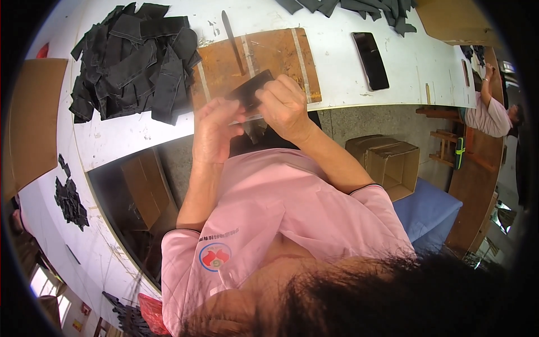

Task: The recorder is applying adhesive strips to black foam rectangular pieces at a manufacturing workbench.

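Both hands meet over the near edge of a white table (348,56) and pinch one small black piece of material (250,90). My left hand (216,132) grips its lower left end. My right hand (285,106) closes over its right end from above. The piece hangs just in front of a brown wooden board (275,53) with pale strips across it. A thin dark tool (232,39) lies on that board. A big heap of black cut pieces (135,62) sits left of the board.
A black phone (370,60) lies on the table at right. More black pieces (351,8) are at the far edge and several (70,196) on a side table. Cardboard boxes (387,160) stand on the floor. Another person in pink (488,112) works at far right.
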A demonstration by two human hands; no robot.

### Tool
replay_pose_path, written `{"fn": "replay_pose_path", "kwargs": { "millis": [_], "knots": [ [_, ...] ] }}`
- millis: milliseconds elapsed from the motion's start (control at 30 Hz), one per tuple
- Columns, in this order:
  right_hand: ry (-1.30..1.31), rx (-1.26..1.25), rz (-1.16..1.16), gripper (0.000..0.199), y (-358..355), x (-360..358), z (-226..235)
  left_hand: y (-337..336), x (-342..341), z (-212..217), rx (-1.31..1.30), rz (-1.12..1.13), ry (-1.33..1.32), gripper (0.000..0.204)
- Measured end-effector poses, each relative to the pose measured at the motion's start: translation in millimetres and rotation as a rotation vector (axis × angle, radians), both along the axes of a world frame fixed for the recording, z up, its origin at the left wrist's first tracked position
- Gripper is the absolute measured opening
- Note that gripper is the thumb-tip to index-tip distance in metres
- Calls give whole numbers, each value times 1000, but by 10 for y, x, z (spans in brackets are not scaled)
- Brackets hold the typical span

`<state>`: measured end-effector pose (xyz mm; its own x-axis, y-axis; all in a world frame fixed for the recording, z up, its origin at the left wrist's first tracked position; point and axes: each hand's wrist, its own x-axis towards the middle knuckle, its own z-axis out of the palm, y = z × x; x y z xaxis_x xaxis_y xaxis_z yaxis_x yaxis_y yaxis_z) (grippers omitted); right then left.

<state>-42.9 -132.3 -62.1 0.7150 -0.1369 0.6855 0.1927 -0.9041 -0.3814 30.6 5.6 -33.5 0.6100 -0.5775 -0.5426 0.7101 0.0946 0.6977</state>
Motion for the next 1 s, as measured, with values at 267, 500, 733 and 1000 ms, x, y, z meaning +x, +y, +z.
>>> {"fn": "replay_pose_path", "kwargs": {
  "millis": [267, 500, 733, 1000],
  "knots": [
    [-64, -332, 75, 11, -70, -2, -1, -19, 32, -128, 12, 29, 65, 7],
    [-25, -375, 160, 11, -87, -82, -43, -49, -62, -150, 47, 107, -75, 9],
    [-41, -362, 142, 11, -34, -153, -122, -57, -127, -242, 60, 80, -154, 7],
    [73, -178, 168, 14, -13, -191, -143, -34, -129, -296, 109, 83, -187, 9]
  ]
}}
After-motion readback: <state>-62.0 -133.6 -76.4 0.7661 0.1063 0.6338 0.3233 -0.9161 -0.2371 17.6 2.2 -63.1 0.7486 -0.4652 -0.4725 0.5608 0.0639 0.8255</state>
